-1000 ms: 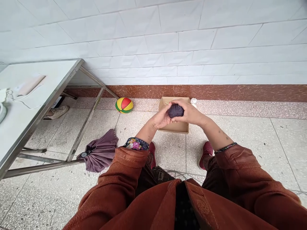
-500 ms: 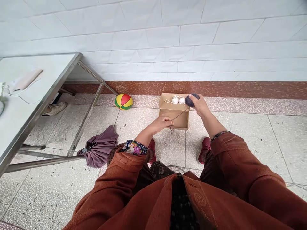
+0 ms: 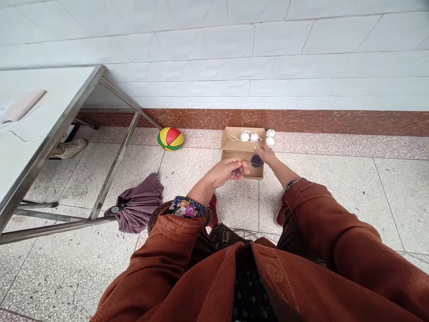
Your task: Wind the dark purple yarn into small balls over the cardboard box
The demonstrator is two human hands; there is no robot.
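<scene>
My left hand (image 3: 228, 172) is closed on a bunched strand of dark yarn (image 3: 238, 170), palm partly turned up. From it the strand runs to a dark purple-grey yarn ball (image 3: 257, 161), which looks to be down in the near part of an open cardboard box (image 3: 234, 154). My right hand (image 3: 266, 154) is palm down just above the ball, apart from it as far as I can see, its fingers loosely bent. Two white yarn balls (image 3: 250, 136) with loose ends lie in the far part of the box. More white balls (image 3: 270, 137) sit on the floor beside it.
A red, yellow and green ball (image 3: 170, 139) rests near the wall. A purple folded umbrella (image 3: 140, 205) lies by the metal-framed table (image 3: 67, 105) at left. Another person's shoe (image 3: 72, 148) shows under the table. Behind the box is the tiled wall (image 3: 214, 67).
My right hand has moved left and down and let go of the dark yarn ball, now lower over the box's near part. White balls right of the box have come into sight.
</scene>
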